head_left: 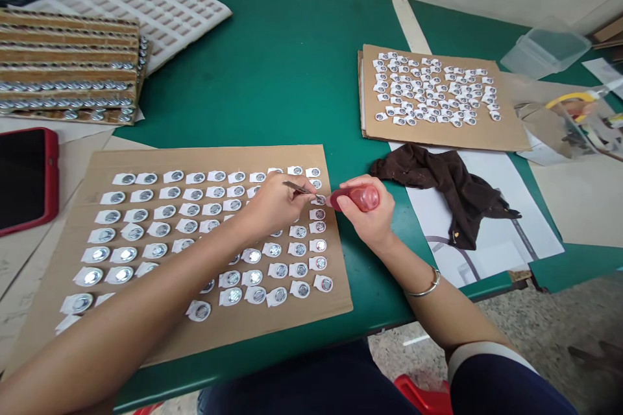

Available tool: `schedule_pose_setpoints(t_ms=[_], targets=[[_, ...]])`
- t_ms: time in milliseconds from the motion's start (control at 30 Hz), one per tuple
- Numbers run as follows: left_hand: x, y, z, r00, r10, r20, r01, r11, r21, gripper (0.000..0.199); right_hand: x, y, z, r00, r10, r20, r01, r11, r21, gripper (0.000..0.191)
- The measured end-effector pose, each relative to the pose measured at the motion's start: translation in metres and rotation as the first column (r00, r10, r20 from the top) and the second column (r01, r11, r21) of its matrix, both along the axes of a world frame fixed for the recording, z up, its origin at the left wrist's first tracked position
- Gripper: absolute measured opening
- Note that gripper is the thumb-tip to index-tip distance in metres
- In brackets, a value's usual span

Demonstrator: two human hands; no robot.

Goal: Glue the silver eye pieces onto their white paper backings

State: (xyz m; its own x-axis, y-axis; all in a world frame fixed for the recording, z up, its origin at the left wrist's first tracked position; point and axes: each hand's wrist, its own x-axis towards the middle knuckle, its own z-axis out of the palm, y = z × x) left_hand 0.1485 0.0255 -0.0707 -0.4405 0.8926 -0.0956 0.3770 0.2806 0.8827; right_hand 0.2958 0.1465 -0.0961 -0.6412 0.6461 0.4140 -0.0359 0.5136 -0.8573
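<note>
Green table (pixel 292 78): cardboard, papers and small goods are spread over it.
Cardboard sheet (pixel 233 324): it is laid flat along the near edge; rows of metal discs (pixel 301 269) on white tabs are borne by it, some hidden beneath the left forearm.
White paper (pixel 418 207): it is placed to the right, partly covered by a brown cloth (pixel 452 178).
Cardboard stack (pixel 509 133): it is set at the far right, its top crowded with tabbed discs (pixel 438 94).
Patterned sheet (pixel 165 10): it is left at the far left, partly overlapped by ridged cardboard pieces (pixel 58 58) on which shiny discs are lined up.
Clear container (pixel 581 130): it is seen at the right edge, loosely filled with small items.
Phone (pixel 24 181): it is cased in red and cut off by the left edge.
Left hand (pixel 275 201): tweezers (pixel 298 187) are gripped in its fingers above the sheet.
Right hand (pixel 370 211): a red bottle (pixel 357 196) is grasped, its narrow end pointed left.
Disc at the tips (pixel 319 200): it is found in the rightmost column, between tweezers and bottle; whether it is touched by either cannot be told.
</note>
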Motion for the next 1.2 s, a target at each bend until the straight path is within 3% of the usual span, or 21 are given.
schedule_pose_setpoints(t_ms=[233, 1200], targets=[[-0.0004, -0.0012, -0.0044, 0.998, -0.026, -0.065, 0.028, 0.999, 0.021, 0.017, 0.0011, 0.0007, 0.0002, 1.0, 0.011, 0.004, -0.011, 1.0, 0.005, 0.022], [-0.0002, -0.0021, -0.0069, 0.998, -0.03, -0.064, 0.035, 0.996, 0.083, 0.011, 0.0017, 0.004, -0.0002, 0.999, -0.039, 0.0, 0.039, 0.998, 0.058, 0.021]])
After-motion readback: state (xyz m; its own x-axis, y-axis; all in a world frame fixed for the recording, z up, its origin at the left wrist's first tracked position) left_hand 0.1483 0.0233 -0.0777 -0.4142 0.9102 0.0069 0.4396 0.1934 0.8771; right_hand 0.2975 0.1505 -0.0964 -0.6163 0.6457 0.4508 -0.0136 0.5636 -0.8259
